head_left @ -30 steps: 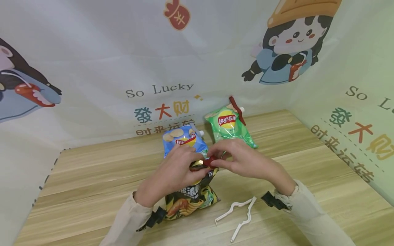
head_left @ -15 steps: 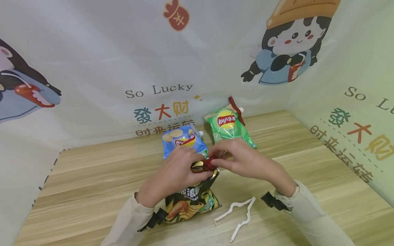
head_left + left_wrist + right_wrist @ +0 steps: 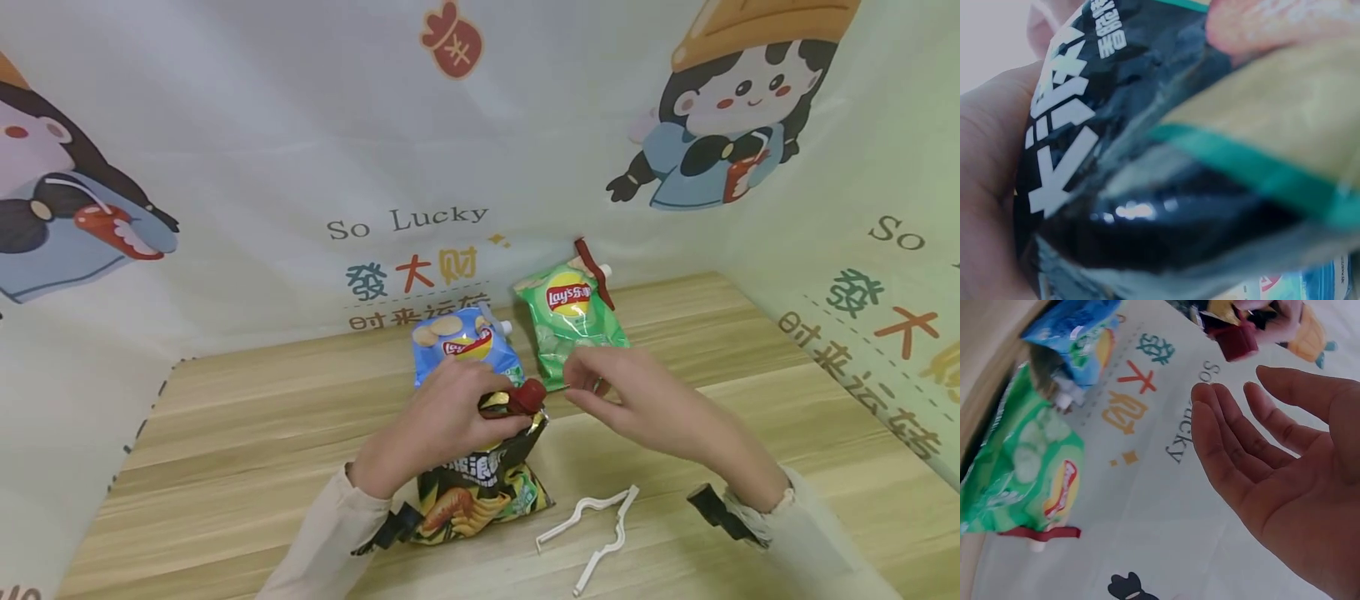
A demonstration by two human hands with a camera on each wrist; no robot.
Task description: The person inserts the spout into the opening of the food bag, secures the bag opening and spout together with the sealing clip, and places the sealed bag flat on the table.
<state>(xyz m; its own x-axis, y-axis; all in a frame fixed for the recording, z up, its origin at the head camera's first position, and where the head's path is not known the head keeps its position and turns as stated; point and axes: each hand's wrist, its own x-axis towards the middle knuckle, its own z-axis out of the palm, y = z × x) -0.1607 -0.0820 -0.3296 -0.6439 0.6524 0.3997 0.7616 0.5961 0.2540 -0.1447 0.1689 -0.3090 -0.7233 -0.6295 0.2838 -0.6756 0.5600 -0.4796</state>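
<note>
My left hand [image 3: 453,421] grips the top of a black bag of chips [image 3: 476,492], with thumb and fingers on either side of it. At that top edge sits a dark red bag clip with a round red cap [image 3: 529,395], partly covered by the left fingers. The bag's printed front [image 3: 1147,106] fills most of the left wrist view. My right hand [image 3: 641,400] is just right of the cap, apart from it. In the right wrist view, its fingers are loosely bent with nothing between them. A white bag clip [image 3: 618,525], spread open, lies on the table.
Behind my hands, a blue Lay's bag [image 3: 465,337] has a grey clip with a white cap. To its right, a green Lay's bag [image 3: 573,317] leans near the back wall with a red clip [image 3: 595,273] across its top. A printed cloth surrounds the wooden table [image 3: 262,433].
My right hand has let go of the red cap and drawn away to the right, leaving the cap in sight. The left hand keeps its grip on the bag. The head view has shifted slightly.
</note>
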